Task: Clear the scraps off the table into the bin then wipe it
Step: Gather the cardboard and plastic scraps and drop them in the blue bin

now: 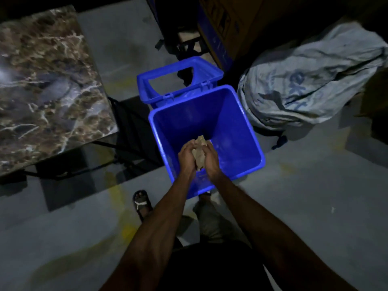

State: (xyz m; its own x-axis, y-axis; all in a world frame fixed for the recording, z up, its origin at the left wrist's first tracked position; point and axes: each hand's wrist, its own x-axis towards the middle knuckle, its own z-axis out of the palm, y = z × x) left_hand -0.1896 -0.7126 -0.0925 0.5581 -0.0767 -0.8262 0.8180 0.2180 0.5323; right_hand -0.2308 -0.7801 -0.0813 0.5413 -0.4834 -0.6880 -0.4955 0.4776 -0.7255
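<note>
The person stands over one blue plastic bin [228, 122], its swing-lid frame [180, 80] tipped back at the far side so the mouth gapes; both hands are held together just above the near edge of the opening. The left hand [188, 157] and the right hand [210, 159] are cupped round a single wad of crumpled brownish scraps [199, 153], fingers curled against it from either side, so each grip is closed on the wad; it has not yet dropped, and the floor of the bin, as far as the dim light lets me see, looks bare.

By my reckoning the first half of the job is nearly through; the scraps are gathered and carried to the bin, and only letting go remains. The one marble-patterned table [42, 80], off to the left and a little farther away, shows no loose scraps on the part I can see, though its far and left reaches run out of view; the wiping I judge not yet begun, for I can see no cloth on the table or in either hand.

For the count: two hands, one wad, one bin, one table; to the right of the bin slumps one grey sack [310, 80] with blue lettering; one sandalled foot [141, 203] is planted on the grey floor [315, 196] near the bin.
</note>
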